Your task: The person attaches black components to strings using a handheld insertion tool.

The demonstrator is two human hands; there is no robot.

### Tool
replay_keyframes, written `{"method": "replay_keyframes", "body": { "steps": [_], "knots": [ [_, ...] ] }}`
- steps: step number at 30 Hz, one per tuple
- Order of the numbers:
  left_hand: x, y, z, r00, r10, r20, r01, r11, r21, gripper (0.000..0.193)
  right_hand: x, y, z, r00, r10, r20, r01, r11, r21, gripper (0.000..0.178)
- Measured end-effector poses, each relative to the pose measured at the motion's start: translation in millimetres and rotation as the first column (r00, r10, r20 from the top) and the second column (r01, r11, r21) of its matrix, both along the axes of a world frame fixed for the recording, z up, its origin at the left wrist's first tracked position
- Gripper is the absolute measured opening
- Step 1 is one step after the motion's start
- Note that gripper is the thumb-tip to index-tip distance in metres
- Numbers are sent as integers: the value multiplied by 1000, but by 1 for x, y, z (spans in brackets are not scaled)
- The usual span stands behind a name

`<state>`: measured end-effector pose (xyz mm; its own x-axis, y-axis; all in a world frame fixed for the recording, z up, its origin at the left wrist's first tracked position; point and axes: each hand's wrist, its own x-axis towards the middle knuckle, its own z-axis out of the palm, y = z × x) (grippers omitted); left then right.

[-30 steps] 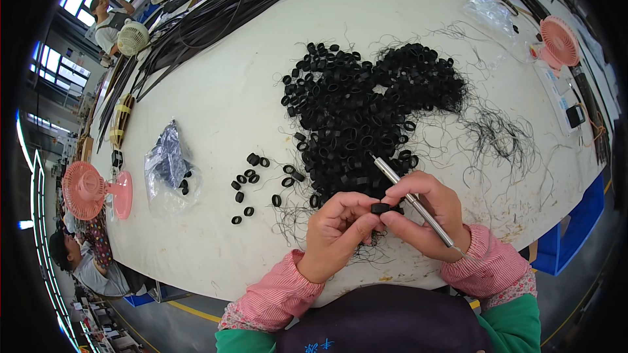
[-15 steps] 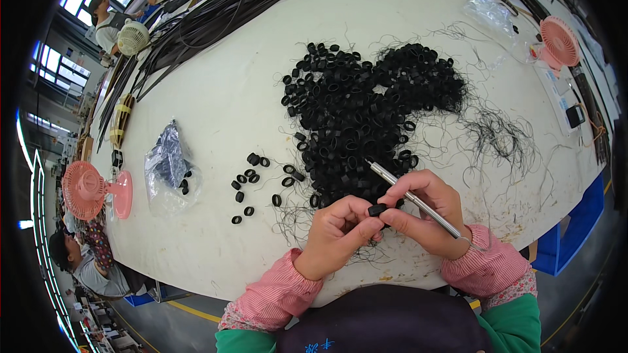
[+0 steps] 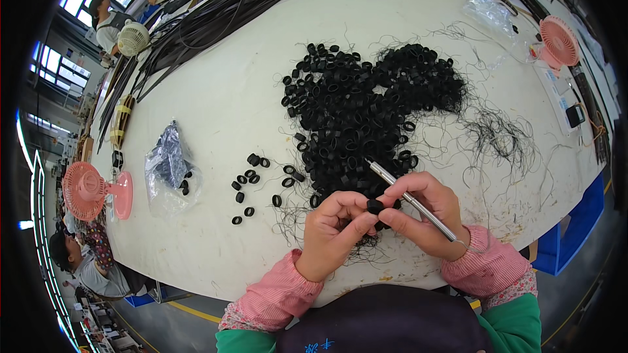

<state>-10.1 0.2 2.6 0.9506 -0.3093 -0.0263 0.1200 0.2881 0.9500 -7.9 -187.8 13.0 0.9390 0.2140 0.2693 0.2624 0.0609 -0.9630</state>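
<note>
A small black ring (image 3: 375, 206) is pinched between the fingertips of my left hand (image 3: 338, 230). My right hand (image 3: 428, 211) is closed on a slim silver pen-shaped tool (image 3: 428, 211), its tip pointing away to the upper left over the pile and its rear end trailing a thin cord by the wrist. The thumb and forefinger of that hand also meet the ring from the right. Beyond both hands spreads a heap of black rings (image 3: 347, 117) tangled with dark loose threads. Several separate rings (image 3: 248, 176) lie to the left of the heap.
A clear plastic bag (image 3: 171, 170) with dark contents and a pink fan (image 3: 91, 189) stand at left. Black strips (image 3: 196, 26) cover the far left. Loose threads (image 3: 500, 137) and another pink fan (image 3: 558, 42) are at right. Other people sit at far left.
The black ring has turned between my fingertips and shifted slightly up and left. My left fingers have moved a little with it; the silver tool has hardly moved.
</note>
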Motion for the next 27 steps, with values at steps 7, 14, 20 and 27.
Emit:
{"method": "replay_keyframes", "body": {
  "steps": [7,14,20,27],
  "knots": [
    [4,5,0,1000,3,-16,-2,999,44,11,-2,0,13,997,-70,-13,69,992,-106,18],
    [6,7,3,999,19,-29,-16,996,92,10,4,-18,16,994,-25,106,20,999,49,19],
    [6,6,3,1000,12,-10,-11,995,99,9,5,-18,15,992,31,119,-34,999,21,17],
    [4,5,2,1000,5,4,-5,994,106,10,6,-17,13,989,26,146,-30,999,30,17]
  ]
}}
